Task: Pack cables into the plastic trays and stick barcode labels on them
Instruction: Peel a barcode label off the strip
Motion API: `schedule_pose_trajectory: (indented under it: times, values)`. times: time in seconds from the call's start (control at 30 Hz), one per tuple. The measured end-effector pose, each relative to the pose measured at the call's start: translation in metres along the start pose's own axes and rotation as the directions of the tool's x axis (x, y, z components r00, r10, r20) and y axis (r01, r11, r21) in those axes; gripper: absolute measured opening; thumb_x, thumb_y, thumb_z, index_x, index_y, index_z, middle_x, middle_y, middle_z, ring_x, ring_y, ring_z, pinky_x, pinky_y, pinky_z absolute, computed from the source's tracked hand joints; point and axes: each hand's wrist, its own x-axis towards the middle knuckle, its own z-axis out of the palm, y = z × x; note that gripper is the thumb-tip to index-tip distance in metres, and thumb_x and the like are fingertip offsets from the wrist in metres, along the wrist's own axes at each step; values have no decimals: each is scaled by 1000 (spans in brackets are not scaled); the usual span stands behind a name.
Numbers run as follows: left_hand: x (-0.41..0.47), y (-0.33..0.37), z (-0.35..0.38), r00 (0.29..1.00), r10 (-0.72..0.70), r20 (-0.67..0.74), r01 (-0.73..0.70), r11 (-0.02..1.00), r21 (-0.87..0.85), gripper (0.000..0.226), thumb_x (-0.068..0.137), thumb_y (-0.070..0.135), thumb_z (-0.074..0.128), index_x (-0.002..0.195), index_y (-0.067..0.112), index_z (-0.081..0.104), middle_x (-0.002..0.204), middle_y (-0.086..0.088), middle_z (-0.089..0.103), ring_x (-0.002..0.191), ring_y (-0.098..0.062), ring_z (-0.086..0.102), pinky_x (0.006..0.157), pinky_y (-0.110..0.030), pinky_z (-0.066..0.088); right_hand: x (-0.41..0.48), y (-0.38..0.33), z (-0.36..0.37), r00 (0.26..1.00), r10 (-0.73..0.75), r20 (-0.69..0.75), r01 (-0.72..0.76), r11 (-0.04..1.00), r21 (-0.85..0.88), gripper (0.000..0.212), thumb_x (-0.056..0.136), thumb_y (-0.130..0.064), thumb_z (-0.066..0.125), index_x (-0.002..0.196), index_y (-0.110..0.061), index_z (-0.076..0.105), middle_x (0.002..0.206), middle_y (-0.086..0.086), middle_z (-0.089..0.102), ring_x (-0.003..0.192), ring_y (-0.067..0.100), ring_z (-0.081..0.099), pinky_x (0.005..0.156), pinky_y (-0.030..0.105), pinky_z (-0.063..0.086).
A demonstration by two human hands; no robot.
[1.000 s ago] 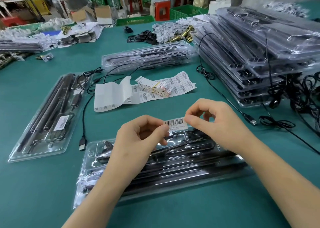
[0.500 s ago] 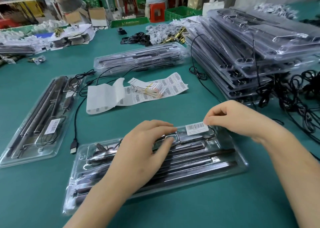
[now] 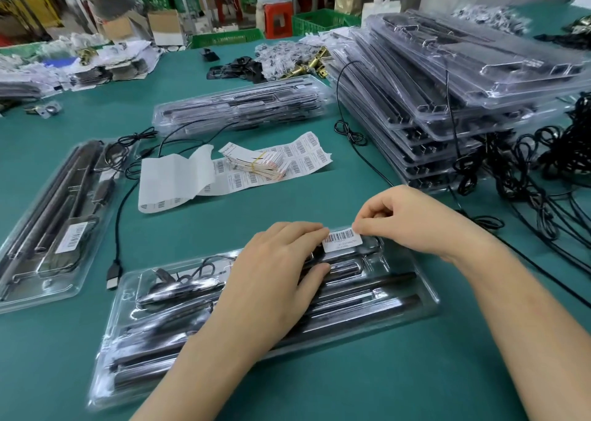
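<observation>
A clear plastic tray with black rods and a coiled cable lies in front of me on the green table. A white barcode label sits on the tray's far edge. My left hand rests flat on the tray, its fingertips touching the label's left end. My right hand pinches the label's right end with curled fingers. A strip of barcode labels lies beyond the tray, with a banded bundle of tags on top.
A labelled tray lies at the left, with a loose USB cable beside it. Another filled tray sits further back. A tall stack of trays and tangled black cables fill the right side.
The label has come down from the air onto the tray's far edge. My left hand let go of it and settled flat on the tray; my right hand still holds its right end.
</observation>
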Motion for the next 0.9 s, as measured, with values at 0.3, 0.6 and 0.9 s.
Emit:
schedule_pose_trajectory:
  times: [0.3, 0.6, 0.9]
  values:
    - [-2, 1, 4, 1000, 25, 7, -25, 997, 74, 36, 100, 35, 59, 134, 23, 66, 134, 12, 64, 124, -14, 57, 102, -36, 48, 1, 1, 2, 1000, -23, -18, 22, 999, -29, 13, 83, -38, 74, 73, -32, 74, 50, -10, 48, 49, 4, 38, 56, 26, 36]
    - [-3, 3, 4, 997, 76, -27, -69, 979, 191, 34, 99, 36, 50, 122, 22, 70, 128, 9, 66, 120, -16, 60, 94, -35, 51, 1, 0, 3, 998, -52, -44, 47, 993, -105, 21, 79, -46, 78, 70, -29, 72, 48, -12, 50, 47, 3, 42, 49, 15, 34]
    - [1, 0, 6, 978, 197, 63, -206, 948, 241, 39, 102, 28, 54, 140, 28, 62, 148, 12, 57, 140, -15, 51, 109, -37, 46, 1, 6, 8, 985, -9, -174, -30, 975, -221, 50, 60, -73, 76, 81, -32, 57, 69, -10, 55, 63, 7, 50, 58, 29, 37]
